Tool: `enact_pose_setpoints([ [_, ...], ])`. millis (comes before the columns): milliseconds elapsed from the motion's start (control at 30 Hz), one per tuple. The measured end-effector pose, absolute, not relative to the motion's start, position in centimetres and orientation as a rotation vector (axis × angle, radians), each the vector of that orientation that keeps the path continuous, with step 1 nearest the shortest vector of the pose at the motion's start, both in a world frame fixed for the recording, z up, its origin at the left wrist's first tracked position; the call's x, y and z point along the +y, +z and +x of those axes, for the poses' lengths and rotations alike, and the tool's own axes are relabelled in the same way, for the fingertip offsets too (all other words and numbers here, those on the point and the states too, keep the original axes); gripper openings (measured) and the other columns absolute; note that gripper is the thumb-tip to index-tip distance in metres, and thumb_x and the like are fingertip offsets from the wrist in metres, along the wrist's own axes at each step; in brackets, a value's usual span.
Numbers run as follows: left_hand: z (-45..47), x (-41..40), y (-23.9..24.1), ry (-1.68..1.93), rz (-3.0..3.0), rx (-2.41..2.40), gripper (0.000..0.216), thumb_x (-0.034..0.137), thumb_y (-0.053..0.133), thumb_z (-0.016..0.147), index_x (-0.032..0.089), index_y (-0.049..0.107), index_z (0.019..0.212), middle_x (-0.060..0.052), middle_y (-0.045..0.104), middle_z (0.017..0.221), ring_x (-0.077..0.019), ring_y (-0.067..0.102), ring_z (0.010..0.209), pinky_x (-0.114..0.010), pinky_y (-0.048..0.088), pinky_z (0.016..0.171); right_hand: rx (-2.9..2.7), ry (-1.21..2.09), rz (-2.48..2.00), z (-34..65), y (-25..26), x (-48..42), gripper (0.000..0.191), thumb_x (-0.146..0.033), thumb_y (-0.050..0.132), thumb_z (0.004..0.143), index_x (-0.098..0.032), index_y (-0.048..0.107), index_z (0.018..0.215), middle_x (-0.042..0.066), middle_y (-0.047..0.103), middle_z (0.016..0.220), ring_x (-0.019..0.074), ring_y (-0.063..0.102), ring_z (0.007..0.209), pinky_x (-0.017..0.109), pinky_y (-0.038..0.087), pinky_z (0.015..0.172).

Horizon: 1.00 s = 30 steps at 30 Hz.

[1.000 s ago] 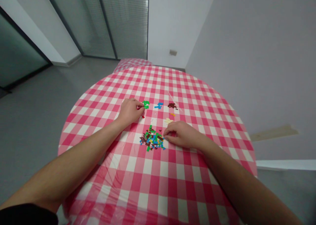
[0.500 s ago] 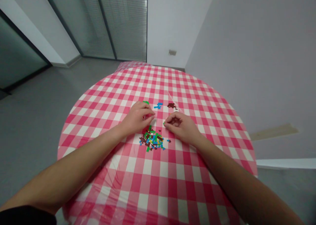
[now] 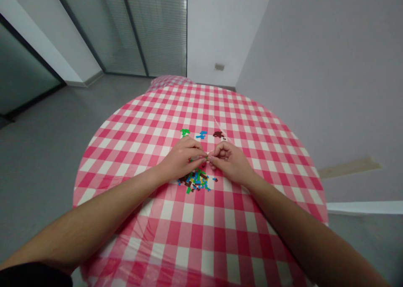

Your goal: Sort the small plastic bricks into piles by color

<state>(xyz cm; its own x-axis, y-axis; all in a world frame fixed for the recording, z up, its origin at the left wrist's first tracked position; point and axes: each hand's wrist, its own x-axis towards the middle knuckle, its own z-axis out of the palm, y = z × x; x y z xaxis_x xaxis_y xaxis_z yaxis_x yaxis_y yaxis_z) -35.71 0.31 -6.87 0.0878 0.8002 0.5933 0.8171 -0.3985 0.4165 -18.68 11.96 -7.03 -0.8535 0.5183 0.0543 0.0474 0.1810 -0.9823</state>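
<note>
My left hand [image 3: 184,159] and my right hand [image 3: 234,163] meet fingertip to fingertip over the table. Between their pinched fingers is a small green piece [image 3: 207,157], mostly hidden; it looks like a tiny building brick. Just below my left hand lies a mixed pile of small bricks [image 3: 197,180] in green, blue, brown and yellow. Beyond the hands are three sorted groups: green pieces [image 3: 185,132] at left, blue pieces [image 3: 201,134] in the middle, brown pieces [image 3: 218,134] at right.
The round table [image 3: 201,228] wears a red-and-white checked cloth, wrinkled at the near left. Behind it stands another checked surface [image 3: 170,81]. A wall [image 3: 330,90] rises on the right, and glass partitions [image 3: 157,31] stand at the back left.
My left hand has moved right and slightly nearer, closing its fingers at the green piece my right hand holds. The green group behind it shows more fully.
</note>
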Motion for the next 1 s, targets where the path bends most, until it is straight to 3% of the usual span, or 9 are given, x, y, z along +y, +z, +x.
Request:
enact_pose_setpoints([
  [233, -36.0, 0.3, -6.8, -1.257, -2.274, -1.859, 0.009, 0.025, 0.062, 0.092, 0.023, 0.07, 0.089, -0.003, 0.066, 0.09, -0.019, 0.058, 0.089, -0.037, 0.045, 0.085, -2.316, 1.287, -0.415, -18.6, -6.3, 11.9, 0.008, -0.025, 0.064, 0.083, -0.02, 0.07, 0.087, 0.004, 0.072, 0.082, 0.0161, 0.066, 0.072, 0.029, 0.051, 0.066],
  [500, -36.0, 0.3, -6.7, -1.261, -2.317, -1.909, 0.014, 0.022, 0.058, 0.094, 0.023, 0.069, 0.086, -0.002, 0.066, 0.089, -0.0187, 0.058, 0.09, -0.037, 0.045, 0.086, -2.429, 0.945, -0.322, -18.7, -5.9, 12.0, 0.009, -0.024, 0.064, 0.086, -0.023, 0.073, 0.086, 0.005, 0.074, 0.085, 0.0177, 0.066, 0.077, 0.032, 0.051, 0.071],
  [667, -36.0, 0.4, -6.9, -1.26, -2.314, -1.897, 0.015, 0.023, 0.057, 0.095, 0.023, 0.068, 0.085, -0.002, 0.066, 0.088, -0.0186, 0.058, 0.089, -0.038, 0.046, 0.085, -2.411, 0.928, -0.282, -18.8, -5.8, 11.8, 0.009, -0.021, 0.062, 0.087, -0.02, 0.071, 0.085, 0.005, 0.072, 0.081, 0.0166, 0.064, 0.074, 0.03, 0.049, 0.069],
  [867, -35.7, 0.2, -7.0, -1.378, -2.199, -1.834, 0.01, 0.023, 0.066, 0.089, 0.022, 0.067, 0.098, -0.004, 0.066, 0.095, -0.0196, 0.059, 0.094, -0.038, 0.048, 0.086, -2.356, 1.081, -0.416, -18.7, -6.0, 11.9, 0.01, -0.024, 0.062, 0.085, -0.02, 0.071, 0.086, 0.004, 0.072, 0.084, 0.0162, 0.064, 0.073, 0.029, 0.049, 0.066],
  [1000, -35.6, 0.2, -6.8, -1.376, -2.216, -1.758, 0.006, 0.019, 0.068, 0.086, 0.022, 0.067, 0.092, -0.003, 0.066, 0.091, -0.0186, 0.059, 0.091, -0.038, 0.048, 0.085, -2.333, 1.235, -0.474, -18.8, -6.3, 12.0, 0.012, -0.026, 0.063, 0.084, -0.019, 0.072, 0.085, 0.004, 0.073, 0.081, 0.0159, 0.065, 0.07, 0.028, 0.05, 0.064],
])
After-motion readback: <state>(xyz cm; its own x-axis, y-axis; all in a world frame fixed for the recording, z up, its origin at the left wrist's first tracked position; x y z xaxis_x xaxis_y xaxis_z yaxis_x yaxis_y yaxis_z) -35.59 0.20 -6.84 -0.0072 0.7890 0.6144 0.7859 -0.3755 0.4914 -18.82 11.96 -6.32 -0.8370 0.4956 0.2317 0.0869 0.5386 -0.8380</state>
